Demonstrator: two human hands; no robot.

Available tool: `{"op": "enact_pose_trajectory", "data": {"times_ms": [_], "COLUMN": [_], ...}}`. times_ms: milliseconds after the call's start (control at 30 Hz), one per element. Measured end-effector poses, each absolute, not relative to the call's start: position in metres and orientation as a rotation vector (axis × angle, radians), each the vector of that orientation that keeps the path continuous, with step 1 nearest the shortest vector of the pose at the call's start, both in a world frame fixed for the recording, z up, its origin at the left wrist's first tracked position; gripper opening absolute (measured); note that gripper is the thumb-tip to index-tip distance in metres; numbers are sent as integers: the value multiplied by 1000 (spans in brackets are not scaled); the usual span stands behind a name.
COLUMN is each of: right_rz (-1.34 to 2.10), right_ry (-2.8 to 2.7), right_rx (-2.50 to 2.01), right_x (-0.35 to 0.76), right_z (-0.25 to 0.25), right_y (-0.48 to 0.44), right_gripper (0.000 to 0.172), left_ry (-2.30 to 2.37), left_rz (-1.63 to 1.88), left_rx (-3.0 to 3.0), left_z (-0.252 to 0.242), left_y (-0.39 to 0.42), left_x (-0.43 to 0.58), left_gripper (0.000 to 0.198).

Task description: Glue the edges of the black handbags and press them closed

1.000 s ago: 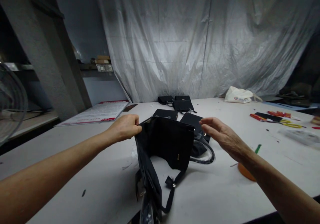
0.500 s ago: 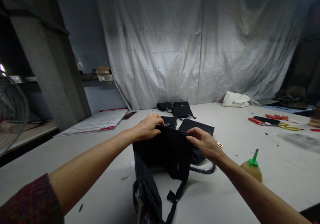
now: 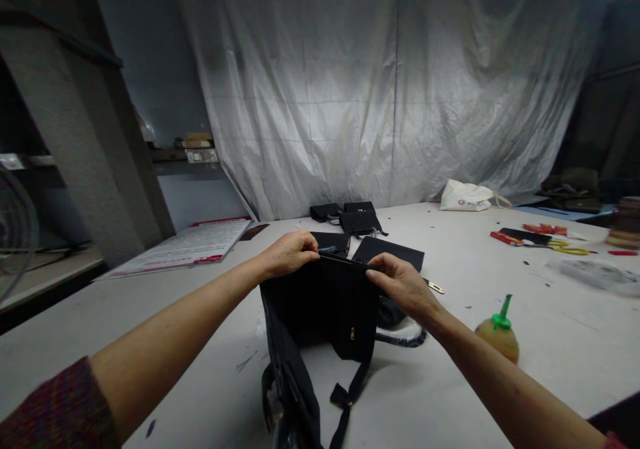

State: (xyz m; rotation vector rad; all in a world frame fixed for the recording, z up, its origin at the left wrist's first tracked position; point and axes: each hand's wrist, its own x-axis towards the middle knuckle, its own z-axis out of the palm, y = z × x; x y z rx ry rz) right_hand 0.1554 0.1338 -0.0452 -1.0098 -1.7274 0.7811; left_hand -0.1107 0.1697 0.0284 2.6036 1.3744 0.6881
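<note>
A black fabric bag (image 3: pixel 300 342) stands partly open near the middle of the white table, with a gold zipper pull (image 3: pixel 353 333) on one panel and a strap hanging in front. My left hand (image 3: pixel 293 254) pinches the left end of its top edge. At the right end of that same edge, my right hand (image 3: pixel 397 280) grips between thumb and fingers. The edge is stretched between both hands. Behind it lie flat black pieces (image 3: pixel 393 253), one of them just beyond my right hand.
Small black bags (image 3: pixel 359 221) lie at the back of the table (image 3: pixel 450 389). To the right are a green-capped bottle (image 3: pixel 500 335), yellow-handled scissors (image 3: pixel 570 250), a white cloth bag (image 3: pixel 465 196) and clear plastic (image 3: pixel 595 274). A printed board (image 3: pixel 185 245) lies at left.
The view has shifted slightly. My left hand has moved a little left along the top edge, and the edge between my hands shows more. Both hands keep their hold.
</note>
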Motion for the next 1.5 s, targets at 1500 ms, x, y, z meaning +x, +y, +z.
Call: {"op": "enact_pose_trajectory", "data": {"times_ms": [1500], "right_rz": [20], "right_ry": [-2278], "right_rx": [-1431], "right_x": [91], "right_z": [9], "right_y": [166], "right_gripper": [16], "left_ry": [1585], "left_rz": [703], "left_rx": [2657], "left_z": [24], "left_y": [160], "left_x": [-100], "left_gripper": [11]}}
